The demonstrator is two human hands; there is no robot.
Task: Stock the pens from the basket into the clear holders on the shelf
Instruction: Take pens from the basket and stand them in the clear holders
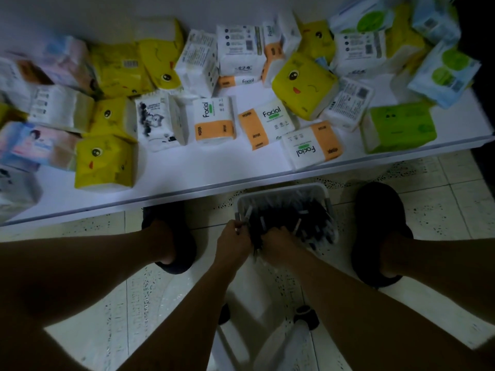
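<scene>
— Where are the pens (308,218)?

— In the white basket (281,190), a dark heap of them. The basket stands on the tiled floor (455,199), just in front of the edge of the white shelf (187,170) and between the person's two dark slippers (375,210).

— And the hands?

— Both are down at the near side of the basket, close together. The left hand (234,243) has its fingers curled round a few pens; their pale ends stick up above the knuckles.

— The right one?

— The right hand (278,246) is dug into the heap with its fingers bent downward. The light is dim and that spot is blurred, so I cannot tell whether it has actually closed round any pens. A dark bundle lies between the two hands.

— What is on the shelf?

— Tissue packs (214,121), scattered loosely: yellow ones with cartoon faces, white-and-orange ones marked "Facial", a green one to the right, and pink and blue ones at the left.
</scene>
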